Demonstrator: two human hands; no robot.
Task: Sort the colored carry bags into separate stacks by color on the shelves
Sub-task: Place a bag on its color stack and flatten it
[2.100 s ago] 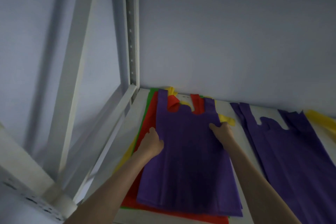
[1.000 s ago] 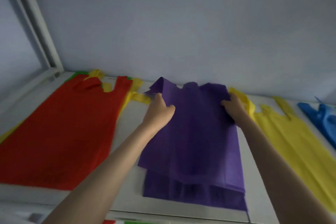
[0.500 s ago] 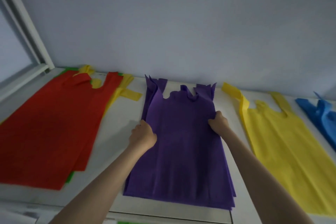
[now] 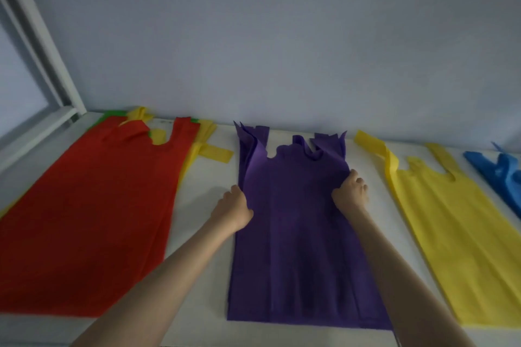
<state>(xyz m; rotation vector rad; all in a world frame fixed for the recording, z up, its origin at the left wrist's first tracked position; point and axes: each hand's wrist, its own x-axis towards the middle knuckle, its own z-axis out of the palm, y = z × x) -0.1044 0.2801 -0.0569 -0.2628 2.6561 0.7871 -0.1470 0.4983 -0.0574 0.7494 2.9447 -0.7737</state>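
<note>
White shelf surface (image 4: 203, 234) against pale grey wall, flat purple fabric carry bags (image 4: 293, 248) stacked at centre, left hand (image 4: 232, 210) and right hand (image 4: 351, 191) pinching its side edges with curled fingers, red bag pile (image 4: 84, 220) left, yellow bag stack (image 4: 456, 234) right, blue bag (image 4: 504, 175) far right.

The purple bags (image 4: 293, 234) are pinched at both side edges by the left hand (image 4: 232, 207) and right hand (image 4: 351, 191). They are laid flat on the white shelf (image 4: 203, 183), between the red bag (image 4: 93, 205) and the yellow bags (image 4: 462, 234).
</note>
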